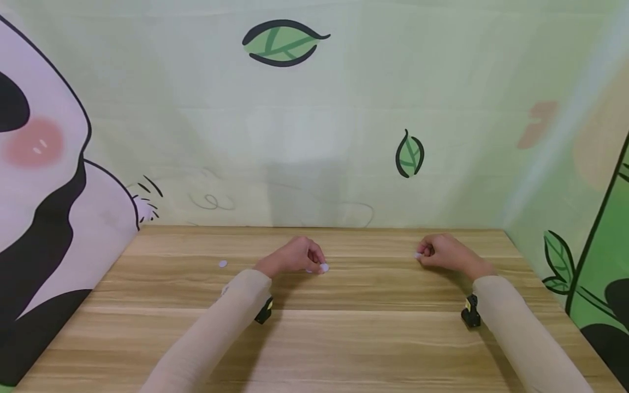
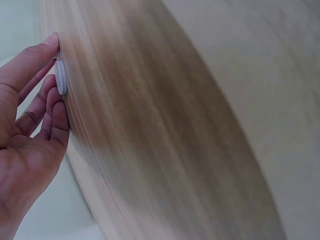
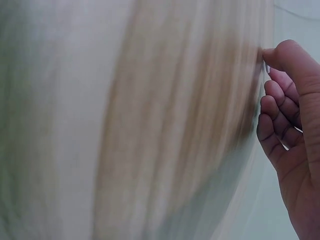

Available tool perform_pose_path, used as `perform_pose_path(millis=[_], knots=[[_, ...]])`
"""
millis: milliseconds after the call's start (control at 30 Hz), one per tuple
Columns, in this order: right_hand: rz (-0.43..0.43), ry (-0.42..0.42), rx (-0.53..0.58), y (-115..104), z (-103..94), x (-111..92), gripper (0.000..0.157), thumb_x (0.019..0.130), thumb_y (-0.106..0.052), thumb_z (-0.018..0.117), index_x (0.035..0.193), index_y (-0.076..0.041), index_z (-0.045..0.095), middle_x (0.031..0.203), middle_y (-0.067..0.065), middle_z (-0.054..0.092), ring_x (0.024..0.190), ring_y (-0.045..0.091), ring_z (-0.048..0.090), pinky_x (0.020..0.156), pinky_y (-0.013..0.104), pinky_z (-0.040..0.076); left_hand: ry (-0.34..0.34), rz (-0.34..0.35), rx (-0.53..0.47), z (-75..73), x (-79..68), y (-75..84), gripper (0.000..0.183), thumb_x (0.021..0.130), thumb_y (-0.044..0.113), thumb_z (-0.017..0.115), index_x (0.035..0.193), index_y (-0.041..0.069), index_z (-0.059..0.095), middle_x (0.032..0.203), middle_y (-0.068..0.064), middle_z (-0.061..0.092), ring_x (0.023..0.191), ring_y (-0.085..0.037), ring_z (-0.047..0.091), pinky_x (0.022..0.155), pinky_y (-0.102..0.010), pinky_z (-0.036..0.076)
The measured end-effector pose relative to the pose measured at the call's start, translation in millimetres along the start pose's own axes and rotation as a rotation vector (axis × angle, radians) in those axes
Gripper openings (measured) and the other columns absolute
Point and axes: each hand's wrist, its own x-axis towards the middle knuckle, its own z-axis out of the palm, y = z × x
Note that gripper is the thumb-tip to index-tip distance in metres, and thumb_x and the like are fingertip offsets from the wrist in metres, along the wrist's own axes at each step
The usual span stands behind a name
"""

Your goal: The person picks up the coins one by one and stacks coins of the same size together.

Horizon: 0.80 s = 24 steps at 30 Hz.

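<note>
In the head view my left hand (image 1: 295,255) is low over the table, a small round white disc (image 1: 324,267) at its fingertips. Part of another white disc (image 1: 309,271) shows just beneath that hand. The left wrist view has the white disc (image 2: 61,78) edge-on between thumb and curled fingers, close to the wood. Farther right, my right hand (image 1: 444,254) pinches a white disc (image 1: 417,255) between thumb and forefinger. Only a sliver of this disc appears in the right wrist view, where the right hand (image 3: 295,120) has its other fingers curled.
One more white disc (image 1: 223,263) lies flat on the wooden table (image 1: 354,344), left of my left hand. Behind the table's far edge hangs a pale green backdrop (image 1: 344,120) printed with leaves and a panda.
</note>
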Motion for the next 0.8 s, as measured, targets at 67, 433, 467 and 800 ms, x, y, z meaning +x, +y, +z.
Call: perform_pose_path(millis=[67,433,467,800], knots=[[-0.004,-0.003,-0.001,-1.1,-0.8,0.4,0.013,0.089,-0.018,0.075,0.087,-0.007,0.068,0.076,-0.004,0.059,0.072,0.011,0.051,0.069,0.03,0.045,0.001,-0.002,0.001,-0.2,0.2,0.1,0.008,0.083,0.01,0.084,0.087,0.006,0.077,0.079,0.002,0.07,0.073,-0.007,0.058,0.066,-0.02,0.049],[-0.035,-0.042,0.008,-11.1,-1.2,7.1,0.014,0.088,-0.018,0.075,0.084,-0.007,0.067,0.074,-0.005,0.056,0.07,0.011,0.05,0.067,0.028,0.043,0.003,-0.012,0.017,-0.2,0.5,2.2,0.009,0.083,0.009,0.085,0.086,0.006,0.076,0.078,0.002,0.07,0.072,-0.007,0.058,0.065,-0.02,0.048],[-0.04,-0.042,0.009,-12.4,-1.0,7.9,0.014,0.088,-0.018,0.075,0.084,-0.007,0.067,0.074,-0.005,0.056,0.07,0.011,0.05,0.067,0.028,0.043,0.003,-0.01,0.017,-0.4,0.4,2.8,0.01,0.083,0.009,0.085,0.086,0.006,0.076,0.079,0.002,0.07,0.072,-0.007,0.058,0.065,-0.02,0.048],[-0.103,-0.026,-0.001,-24.4,1.5,15.2,0.012,0.087,-0.017,0.075,0.082,-0.009,0.066,0.072,-0.006,0.056,0.069,0.009,0.049,0.065,0.026,0.043,-0.005,-0.022,0.015,-1.4,-0.8,7.0,0.01,0.083,0.008,0.084,0.087,0.004,0.075,0.081,-0.001,0.07,0.073,-0.008,0.058,0.064,-0.02,0.049]])
